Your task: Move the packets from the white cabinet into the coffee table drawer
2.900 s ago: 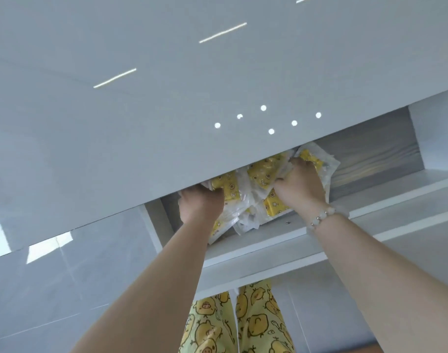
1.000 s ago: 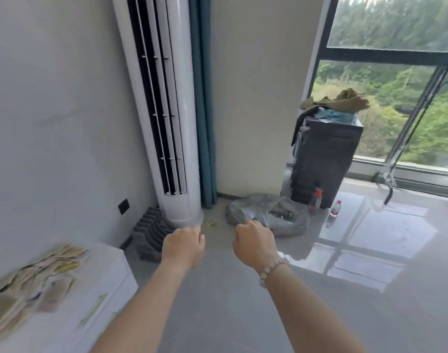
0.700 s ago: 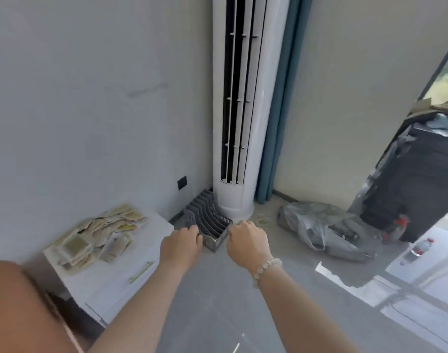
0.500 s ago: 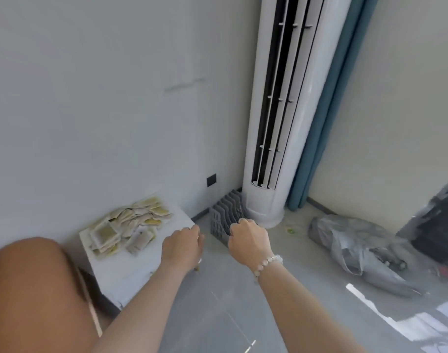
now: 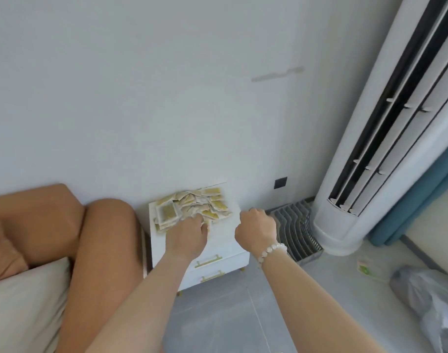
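Gathering a load off the pile looks like the step in hand: the packets (image 5: 192, 208) lie in a loose, overlapping heap on top of the cabinet (image 5: 224, 240), toward its back and left, close to the wall. The left hand (image 5: 188, 236) is at the heap's near edge, fingers bent down among the front packets; whether it has pinched any I cannot tell, since the back of the hand covers its fingertips. The right hand (image 5: 256, 230) hangs over the cabinet's right edge with fingers curled into a fist and nothing showing in it. To do this well, I judge both hands should open and come in from opposite sides, sliding under the heap and squeezing it together, because the slick, flat sachets will likely slip and fan out if grabbed from above. Taking a modest bunch is safer than all at once; strays could fall behind the cabinet or between it and the sofa (image 5: 52, 225). The coffee table and its drawer are out of view, so the carry route cannot be judged. Print on the packets is too blurred to read, and the pile's depth is unclear.
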Demonstrator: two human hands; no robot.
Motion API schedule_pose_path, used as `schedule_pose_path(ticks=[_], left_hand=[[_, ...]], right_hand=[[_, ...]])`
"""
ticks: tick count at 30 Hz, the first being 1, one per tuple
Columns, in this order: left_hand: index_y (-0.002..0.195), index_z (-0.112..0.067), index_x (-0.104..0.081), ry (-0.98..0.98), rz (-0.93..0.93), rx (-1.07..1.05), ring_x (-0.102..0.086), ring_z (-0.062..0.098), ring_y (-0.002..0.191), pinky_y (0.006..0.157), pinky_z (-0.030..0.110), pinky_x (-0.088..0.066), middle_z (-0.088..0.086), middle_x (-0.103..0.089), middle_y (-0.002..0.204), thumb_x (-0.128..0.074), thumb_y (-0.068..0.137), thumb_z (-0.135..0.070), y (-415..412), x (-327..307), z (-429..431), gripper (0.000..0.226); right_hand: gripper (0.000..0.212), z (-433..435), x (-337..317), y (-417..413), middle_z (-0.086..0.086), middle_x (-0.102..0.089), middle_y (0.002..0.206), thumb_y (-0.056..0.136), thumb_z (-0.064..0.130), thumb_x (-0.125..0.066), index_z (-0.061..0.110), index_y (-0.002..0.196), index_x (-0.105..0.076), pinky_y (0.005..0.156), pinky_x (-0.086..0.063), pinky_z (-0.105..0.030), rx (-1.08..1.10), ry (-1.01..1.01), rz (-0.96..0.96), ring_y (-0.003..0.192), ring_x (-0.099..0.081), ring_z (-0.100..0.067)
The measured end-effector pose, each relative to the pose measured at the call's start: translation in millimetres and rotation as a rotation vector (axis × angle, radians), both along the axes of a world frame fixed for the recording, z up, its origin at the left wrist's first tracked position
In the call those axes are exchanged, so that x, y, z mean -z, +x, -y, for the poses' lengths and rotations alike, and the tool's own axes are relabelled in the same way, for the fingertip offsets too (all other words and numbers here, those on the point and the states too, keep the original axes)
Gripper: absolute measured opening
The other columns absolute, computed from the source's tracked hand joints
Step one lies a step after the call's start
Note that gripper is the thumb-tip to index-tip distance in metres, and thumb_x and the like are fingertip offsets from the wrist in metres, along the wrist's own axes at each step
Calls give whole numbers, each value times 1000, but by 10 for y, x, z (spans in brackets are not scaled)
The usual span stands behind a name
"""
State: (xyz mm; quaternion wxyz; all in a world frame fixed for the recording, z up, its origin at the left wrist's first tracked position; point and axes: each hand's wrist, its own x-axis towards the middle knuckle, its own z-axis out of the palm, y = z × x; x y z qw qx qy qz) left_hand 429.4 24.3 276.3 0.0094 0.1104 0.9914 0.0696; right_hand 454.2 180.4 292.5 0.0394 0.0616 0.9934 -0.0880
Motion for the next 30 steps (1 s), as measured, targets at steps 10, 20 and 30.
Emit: schedule_pose_path(ticks=[10,20,30], left_hand=[[120,-19,-52,58,63,-109,-59,21,105,71,27,-38,0,-64,113,-30,101,-32,-839,202,121,32],[121,-20,-51,19,148,-122,-58,21,104,79,32,-44,1,-62,110,-29,100,-30,-2397,686,530,33],[104,-13,-55,54,366,-290,-60,25,95,68,27,-36,5,-64,101,-33,98,-28,-3123,1493,972,27]], right_hand=[[19,117,203,-960,-5,-54,103,91,13,-41,10,103,-56,70,-37,-27,-26,4,27,100,-51,-21],[21,391,608,-2400,-4,-55,108,91,14,-40,11,104,-56,71,-36,-27,3,11,148,103,-51,-20],[26,144,1204,-3207,-5,-55,114,91,16,-40,11,109,-57,74,-41,-28,124,83,309,108,-50,-22]])
